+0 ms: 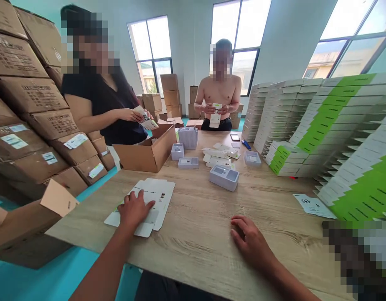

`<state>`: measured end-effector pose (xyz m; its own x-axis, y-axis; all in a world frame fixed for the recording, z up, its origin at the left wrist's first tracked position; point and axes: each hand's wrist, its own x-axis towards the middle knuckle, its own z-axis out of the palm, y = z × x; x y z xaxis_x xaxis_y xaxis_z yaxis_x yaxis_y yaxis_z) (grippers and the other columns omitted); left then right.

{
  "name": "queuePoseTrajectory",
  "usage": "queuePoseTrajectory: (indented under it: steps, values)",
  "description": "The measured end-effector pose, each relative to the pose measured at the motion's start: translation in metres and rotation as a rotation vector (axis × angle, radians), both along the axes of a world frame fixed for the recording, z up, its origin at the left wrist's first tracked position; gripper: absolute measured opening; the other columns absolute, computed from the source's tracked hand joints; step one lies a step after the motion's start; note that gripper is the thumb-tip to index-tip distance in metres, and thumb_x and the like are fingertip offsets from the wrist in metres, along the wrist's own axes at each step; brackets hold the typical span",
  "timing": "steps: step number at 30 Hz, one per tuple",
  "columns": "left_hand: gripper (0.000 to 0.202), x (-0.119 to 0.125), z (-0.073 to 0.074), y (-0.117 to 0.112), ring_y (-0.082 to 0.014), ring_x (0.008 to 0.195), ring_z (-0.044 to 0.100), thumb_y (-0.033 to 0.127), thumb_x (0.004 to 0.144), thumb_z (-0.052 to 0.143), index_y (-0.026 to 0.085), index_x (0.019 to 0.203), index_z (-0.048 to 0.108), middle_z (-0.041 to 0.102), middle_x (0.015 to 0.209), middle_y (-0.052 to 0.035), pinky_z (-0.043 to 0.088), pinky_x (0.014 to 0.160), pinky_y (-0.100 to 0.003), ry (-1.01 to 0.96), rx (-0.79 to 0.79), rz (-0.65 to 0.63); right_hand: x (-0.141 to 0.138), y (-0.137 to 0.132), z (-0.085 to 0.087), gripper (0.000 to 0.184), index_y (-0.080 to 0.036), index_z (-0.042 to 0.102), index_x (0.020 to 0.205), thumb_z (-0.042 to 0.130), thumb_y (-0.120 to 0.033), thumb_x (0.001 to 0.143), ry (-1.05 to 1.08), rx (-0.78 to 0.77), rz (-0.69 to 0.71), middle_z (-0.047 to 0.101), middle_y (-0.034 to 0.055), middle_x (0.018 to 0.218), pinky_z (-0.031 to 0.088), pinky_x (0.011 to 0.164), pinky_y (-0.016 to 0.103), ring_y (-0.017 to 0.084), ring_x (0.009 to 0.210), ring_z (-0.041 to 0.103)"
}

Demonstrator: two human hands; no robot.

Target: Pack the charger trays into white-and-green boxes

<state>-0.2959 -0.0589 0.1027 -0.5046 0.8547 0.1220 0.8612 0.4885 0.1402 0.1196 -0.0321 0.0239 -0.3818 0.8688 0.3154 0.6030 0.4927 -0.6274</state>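
My left hand lies flat, fingers spread, on a small pile of unfolded white carton blanks near the front left of the wooden table. My right hand rests palm down on bare wood to the right, fingers loosely out, holding nothing. A grey plastic tray insert sits beyond my hands, near the table's middle.
More grey trays and white leaflets lie mid-table, beside an open brown box. Tall fanned stacks of white-and-green flat boxes fill the right. Brown cartons are piled left. Two people stand across, each holding a white card.
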Motion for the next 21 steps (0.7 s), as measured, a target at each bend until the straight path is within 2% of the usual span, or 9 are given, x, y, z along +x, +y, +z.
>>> queuePoseTrajectory:
  steps: [3, 5, 8, 11, 14, 16, 18, 21]
  values:
    - [0.055, -0.034, -0.002, -0.013, -0.0462, 0.126, 0.056, 0.045, 0.098, 0.052, 0.01, 0.14, 0.054, 0.064, 0.131, -0.0253, 0.051, 0.092, -0.065, -0.024, -0.098, 0.1, -0.004, 0.0, 0.002, 0.021, -0.021, 0.073, 0.099, 0.056, -0.033, 0.095, -0.051, 0.054, 0.028, 0.074, 0.0135, 0.116, 0.057, 0.098, 0.051, 0.031, 0.11, 0.069]
    - [0.052, -0.039, -0.003, -0.014, -0.0381, 0.127, 0.057, 0.042, 0.101, 0.054, 0.015, 0.145, 0.049, 0.063, 0.134, -0.0186, 0.051, 0.097, -0.058, -0.022, -0.129, 0.12, -0.003, -0.001, 0.002, 0.022, -0.021, 0.073, 0.098, 0.054, -0.033, 0.096, -0.07, 0.066, 0.035, 0.073, 0.0137, 0.116, 0.057, 0.099, 0.052, 0.031, 0.11, 0.068]
    - [0.049, -0.036, -0.004, -0.013, -0.0318, 0.126, 0.059, 0.047, 0.102, 0.055, 0.018, 0.142, 0.052, 0.061, 0.136, -0.0135, 0.05, 0.102, -0.053, -0.016, -0.158, 0.128, -0.001, -0.003, 0.0, 0.023, -0.022, 0.074, 0.097, 0.054, -0.033, 0.096, -0.073, 0.074, 0.035, 0.073, 0.0142, 0.117, 0.057, 0.099, 0.052, 0.032, 0.111, 0.068]
    - [0.057, -0.03, -0.005, -0.012, -0.033, 0.128, 0.057, 0.059, 0.096, 0.059, 0.018, 0.135, 0.058, 0.061, 0.137, -0.014, 0.049, 0.103, -0.054, -0.025, -0.181, 0.101, 0.0, -0.003, -0.001, 0.023, -0.022, 0.075, 0.096, 0.055, -0.033, 0.095, -0.057, 0.087, 0.038, 0.074, 0.0141, 0.117, 0.057, 0.098, 0.051, 0.032, 0.11, 0.069]
    - [0.072, -0.028, -0.002, -0.012, -0.0397, 0.131, 0.055, 0.065, 0.085, 0.068, 0.015, 0.135, 0.056, 0.062, 0.136, -0.02, 0.05, 0.098, -0.054, -0.038, -0.171, 0.088, 0.001, -0.004, -0.002, 0.024, -0.022, 0.075, 0.096, 0.054, -0.034, 0.096, -0.051, 0.089, 0.044, 0.074, 0.014, 0.116, 0.057, 0.098, 0.05, 0.032, 0.11, 0.069]
    - [0.078, -0.027, 0.003, -0.013, -0.046, 0.133, 0.052, 0.062, 0.08, 0.072, 0.013, 0.138, 0.051, 0.058, 0.137, -0.0259, 0.051, 0.095, -0.057, -0.031, -0.124, 0.1, 0.002, -0.005, -0.003, 0.026, -0.022, 0.075, 0.096, 0.053, -0.036, 0.097, -0.049, 0.073, 0.049, 0.074, 0.0146, 0.117, 0.056, 0.099, 0.05, 0.032, 0.111, 0.069]
    - [0.078, -0.023, 0.011, -0.015, -0.0481, 0.133, 0.051, 0.054, 0.084, 0.069, 0.011, 0.144, 0.045, 0.053, 0.139, -0.029, 0.05, 0.096, -0.058, -0.022, -0.052, 0.095, 0.003, -0.005, -0.003, 0.028, -0.021, 0.074, 0.096, 0.052, -0.038, 0.097, -0.033, 0.044, 0.051, 0.073, 0.0155, 0.118, 0.055, 0.099, 0.05, 0.032, 0.112, 0.068]
    - [0.071, -0.002, 0.025, -0.022, -0.0413, 0.128, 0.058, 0.048, 0.092, 0.06, 0.012, 0.15, 0.039, 0.049, 0.144, -0.0255, 0.05, 0.099, -0.052, -0.055, 0.051, -0.032, 0.001, -0.006, 0.007, 0.027, -0.02, 0.074, 0.096, 0.056, -0.041, 0.094, 0.042, -0.052, 0.046, 0.071, 0.0163, 0.122, 0.053, 0.1, 0.049, 0.032, 0.112, 0.067]
